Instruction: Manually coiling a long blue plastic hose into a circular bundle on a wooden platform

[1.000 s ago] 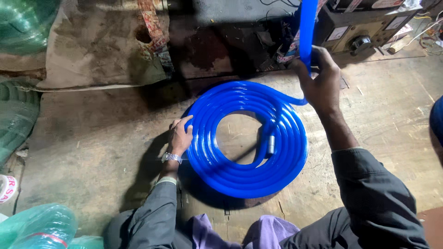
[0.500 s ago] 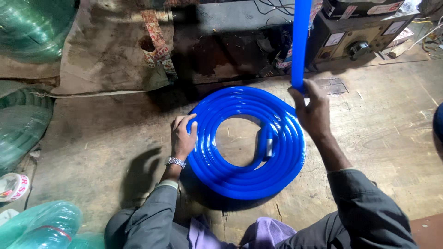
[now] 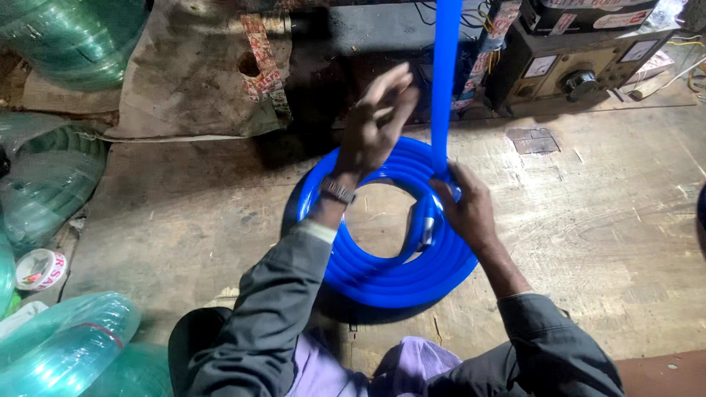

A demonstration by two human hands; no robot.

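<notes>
A coil of bright blue hose (image 3: 382, 276) lies flat on the wooden floor in front of me. One free length of the hose (image 3: 445, 81) rises straight up out of the frame. My right hand (image 3: 467, 209) presses on the coil's right side, gripping the hose where the free length leaves it. My left hand (image 3: 379, 121) is lifted above the coil's far edge, fingers spread and holding nothing, close to the rising length. A short pale strip (image 3: 426, 228) shows on the inside of the coil.
Rolls of clear green tubing (image 3: 51, 176) pile up along the left edge and bottom left. A roll of tape (image 3: 40, 270) lies beside them. A boxy device with a dial and knob (image 3: 573, 66) stands at the back right, a torn sack (image 3: 198, 73) at the back left.
My left hand left the coil's left side and rose toward the upright hose. My right hand slid down the free length to the coil. The view has moved closer.
</notes>
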